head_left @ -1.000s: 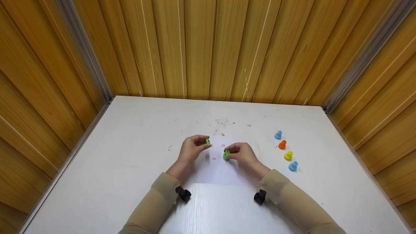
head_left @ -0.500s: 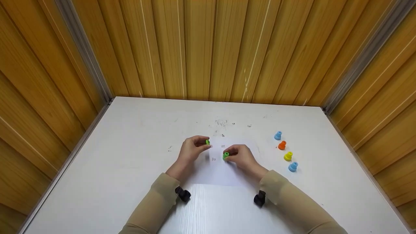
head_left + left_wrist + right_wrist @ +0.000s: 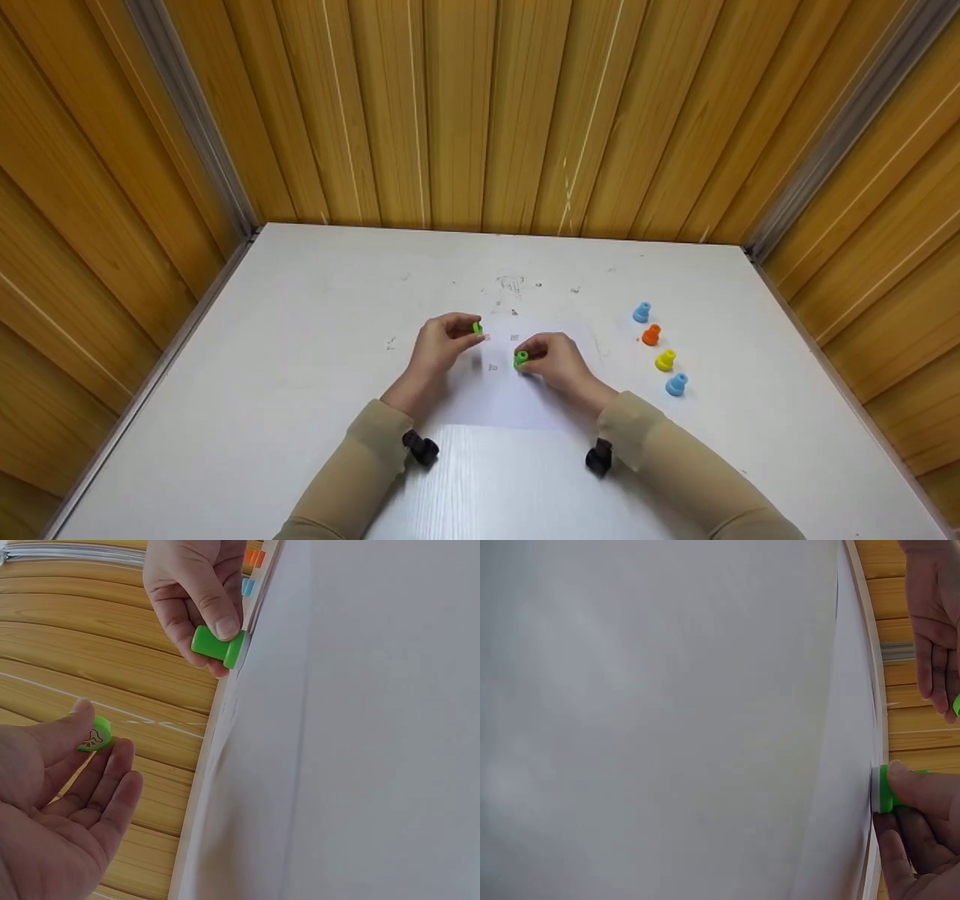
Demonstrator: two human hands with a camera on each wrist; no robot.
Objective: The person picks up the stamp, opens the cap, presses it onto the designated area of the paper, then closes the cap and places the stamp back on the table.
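Observation:
My right hand [image 3: 559, 360] pinches a green toy stamp [image 3: 214, 645] between thumb and fingers. Its pale base sits against the white paper [image 3: 495, 409], as the right wrist view shows from the side. Off to the left, my left hand [image 3: 439, 345] holds a small green stamp cap [image 3: 96, 735] by thumb and fingertips, raised above the table. A dark line figure marks the cap's round face. Small stamped prints [image 3: 493, 367] show on the paper between the hands.
To the right stand several more stamps in a slanting row: a blue stamp [image 3: 641, 313], an orange stamp [image 3: 651, 335], a yellow stamp [image 3: 665, 361] and another blue stamp [image 3: 676, 385]. Dark smudges [image 3: 510, 284] mark the white table [image 3: 315, 300]. Wood-patterned walls [image 3: 457, 112] enclose it.
The right hand has come slightly nearer with the green stamp, which has lowered onto the paper and then stays there. The left hand keeps nearly still with the cap.

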